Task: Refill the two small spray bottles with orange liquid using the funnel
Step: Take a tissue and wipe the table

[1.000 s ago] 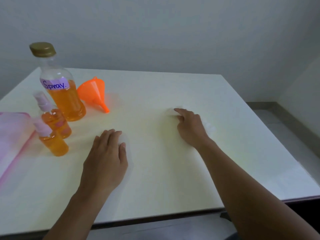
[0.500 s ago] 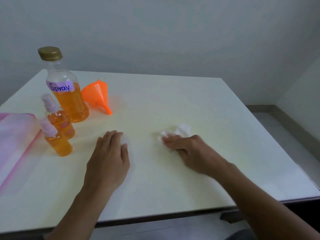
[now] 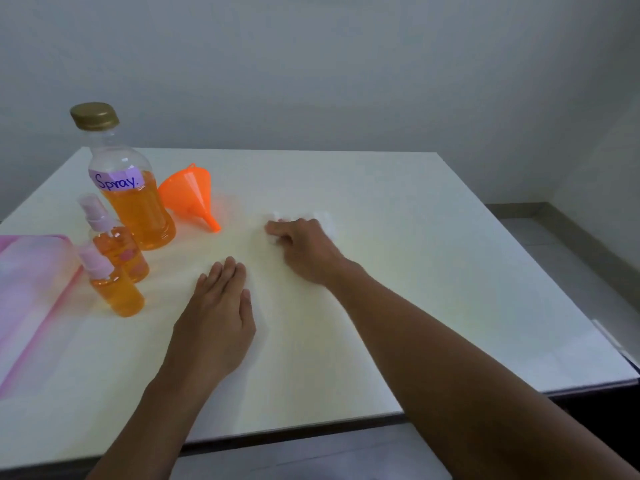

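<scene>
Two sprayers at left of frame, front sprayer (image 3: 117, 301) and rear sprayer (image 3: 121, 251), both capped and showing orange nearly to the neck. The refill looks done, so this step reads as cleanup. Big bottle (image 3: 136, 206) stands capped behind them; funnel (image 3: 190, 192) lies on its side to its right.

Right hand (image 3: 304, 247) has fingers curled over a white tissue (image 3: 328, 224), pressing it to the bench (image 3: 433, 271) at centre frame. Left hand (image 3: 218, 317) is flat, palm down, fingers straight, holding nothing.

To do it well:
- keep the tissue bunched under the fingers, firm even pressure
- stroke away from the funnel spout; it's close and probably slides easily
- left hand stays planted as a brace
- I can't see any wet patches, so cover the area around the bottle bases too
</scene>
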Available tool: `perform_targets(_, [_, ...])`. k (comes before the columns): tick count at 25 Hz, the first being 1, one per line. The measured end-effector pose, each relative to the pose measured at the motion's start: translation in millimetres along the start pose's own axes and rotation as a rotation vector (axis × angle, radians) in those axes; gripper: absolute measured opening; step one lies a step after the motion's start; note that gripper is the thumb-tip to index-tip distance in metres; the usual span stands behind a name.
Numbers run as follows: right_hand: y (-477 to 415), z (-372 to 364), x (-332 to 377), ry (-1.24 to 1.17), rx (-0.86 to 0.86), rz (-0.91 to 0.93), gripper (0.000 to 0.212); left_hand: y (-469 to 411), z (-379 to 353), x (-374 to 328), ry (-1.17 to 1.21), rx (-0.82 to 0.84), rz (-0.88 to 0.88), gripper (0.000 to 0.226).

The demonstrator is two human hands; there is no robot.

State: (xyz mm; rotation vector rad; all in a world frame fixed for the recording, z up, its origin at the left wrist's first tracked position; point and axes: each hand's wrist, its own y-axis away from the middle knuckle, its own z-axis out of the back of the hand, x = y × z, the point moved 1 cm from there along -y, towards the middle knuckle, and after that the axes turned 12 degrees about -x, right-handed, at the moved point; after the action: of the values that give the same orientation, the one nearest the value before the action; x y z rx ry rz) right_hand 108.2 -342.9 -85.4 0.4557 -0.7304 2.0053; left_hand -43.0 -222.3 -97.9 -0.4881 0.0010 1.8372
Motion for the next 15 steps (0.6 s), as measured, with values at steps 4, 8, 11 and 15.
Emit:
perform_targets(4, [44, 20, 0, -0.023, 0.122, 0.274, 0.041, 4, 1, 4, -0.076, 0.014, -0.061, 0.073])
perform_targets(8, [63, 97, -71, 0.108, -0.073, 0.092, 0.038, 7, -2, 1, -0.164, -0.006, -0.048, 0.072])
perform_targets(11, [42, 124, -112, 0.214, -0.204, -0.276, 0.045, 6, -3, -1, -0.17, -0.014, -0.036, 0.064])
perform_targets(15, [-6, 70, -83, 0.137, -0.255, -0.397, 0.044, 5, -4, 0, -0.155, -0.034, -0.052, 0.061])
